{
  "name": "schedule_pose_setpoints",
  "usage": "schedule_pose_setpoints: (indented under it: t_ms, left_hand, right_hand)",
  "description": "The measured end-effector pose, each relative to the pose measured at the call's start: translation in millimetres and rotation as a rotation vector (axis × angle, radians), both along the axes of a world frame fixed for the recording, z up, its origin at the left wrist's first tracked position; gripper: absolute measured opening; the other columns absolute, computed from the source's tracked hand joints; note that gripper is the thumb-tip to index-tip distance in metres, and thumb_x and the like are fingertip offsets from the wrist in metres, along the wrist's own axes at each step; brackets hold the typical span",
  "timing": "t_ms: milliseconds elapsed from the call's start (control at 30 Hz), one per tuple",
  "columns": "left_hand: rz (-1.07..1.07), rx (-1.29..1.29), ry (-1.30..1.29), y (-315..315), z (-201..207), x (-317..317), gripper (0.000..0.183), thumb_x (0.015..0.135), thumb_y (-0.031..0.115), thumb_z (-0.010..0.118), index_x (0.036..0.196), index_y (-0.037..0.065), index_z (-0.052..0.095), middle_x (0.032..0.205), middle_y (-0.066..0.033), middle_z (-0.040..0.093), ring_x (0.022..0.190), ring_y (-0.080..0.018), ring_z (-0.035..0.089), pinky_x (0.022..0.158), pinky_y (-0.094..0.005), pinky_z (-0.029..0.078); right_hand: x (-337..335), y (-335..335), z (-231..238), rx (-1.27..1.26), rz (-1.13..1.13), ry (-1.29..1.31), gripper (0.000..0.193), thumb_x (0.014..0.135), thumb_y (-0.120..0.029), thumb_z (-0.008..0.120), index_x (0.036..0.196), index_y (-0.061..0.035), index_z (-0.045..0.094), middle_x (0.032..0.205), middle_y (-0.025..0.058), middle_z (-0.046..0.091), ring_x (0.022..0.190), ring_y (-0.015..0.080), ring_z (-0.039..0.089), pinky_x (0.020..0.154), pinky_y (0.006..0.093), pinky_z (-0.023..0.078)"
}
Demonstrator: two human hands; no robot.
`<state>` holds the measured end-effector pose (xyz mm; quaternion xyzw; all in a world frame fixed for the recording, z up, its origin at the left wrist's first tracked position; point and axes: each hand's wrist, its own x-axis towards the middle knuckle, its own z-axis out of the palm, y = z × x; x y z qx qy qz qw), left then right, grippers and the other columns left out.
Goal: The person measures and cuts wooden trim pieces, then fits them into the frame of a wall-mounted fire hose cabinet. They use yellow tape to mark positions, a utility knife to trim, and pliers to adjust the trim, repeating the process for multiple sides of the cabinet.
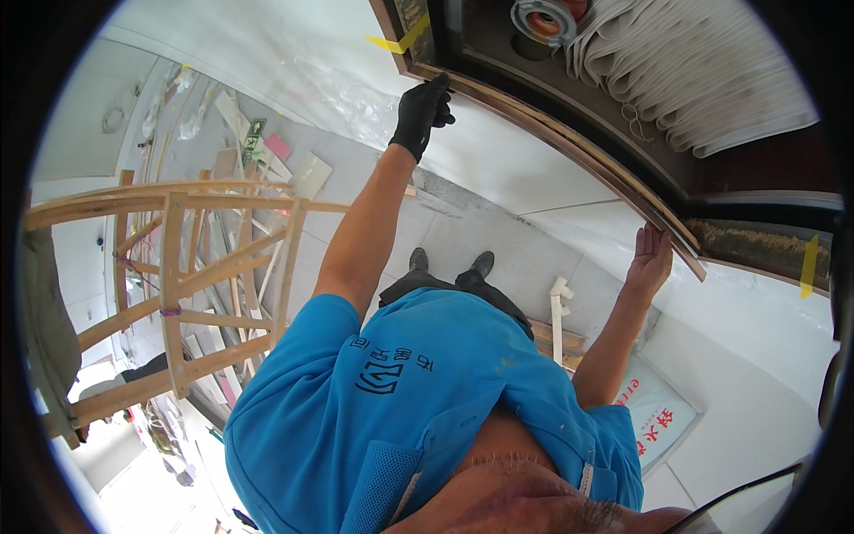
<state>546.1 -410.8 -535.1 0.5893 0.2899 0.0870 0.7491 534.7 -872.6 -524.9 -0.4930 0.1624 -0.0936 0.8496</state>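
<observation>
A long brown trim strip (551, 147) runs along the lower edge of a dark-framed wall cabinet. My left hand (424, 116), in a black glove, is closed at the strip's left end, its fingertips up at the edge. My bare right hand (649, 260) holds the strip near its right end, with the fingertips partly hidden by it. Inside the cabinet lies a folded white fire hose (694, 76), next to a metal coupling (544, 20) with red parts. Pieces of yellow tape (809, 267) stick to the frame at both sides.
A wooden trestle frame (173, 294) stands at my left, with loose boards and scraps (240, 133) on the floor beyond it. A white pipe piece (558, 316) is near my feet. A printed sheet or bag (656, 414) lies at the lower right.
</observation>
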Motion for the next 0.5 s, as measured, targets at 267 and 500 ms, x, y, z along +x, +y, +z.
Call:
schedule_pose_setpoints:
  t_ms: [267,500]
  left_hand:
    - [0.055,-0.086,-0.027,-5.2,1.7,5.2,0.041,0.088,0.043,0.074,0.074,0.006,0.062,0.058,-0.0035,0.057,0.046,-0.0173,0.062,0.045,-0.0268,0.05]
    - [0.026,-0.007,0.055,2.8,2.0,2.6,0.039,0.092,0.042,0.069,0.078,0.006,0.064,0.061,-0.0038,0.058,0.05,-0.0187,0.063,0.049,-0.0268,0.05]
  right_hand:
    - [11.7,1.5,6.8,0.007,-0.061,0.085,0.032,0.099,-0.018,0.06,0.121,0.0053,0.058,0.114,0.0204,0.067,0.106,0.0291,0.067,0.09,0.0379,0.059]
    - [10.0,8.4,2.5,-0.022,-0.054,0.08,0.033,0.1,-0.023,0.058,0.12,0.0034,0.06,0.111,0.0203,0.068,0.103,0.028,0.068,0.089,0.0378,0.059]
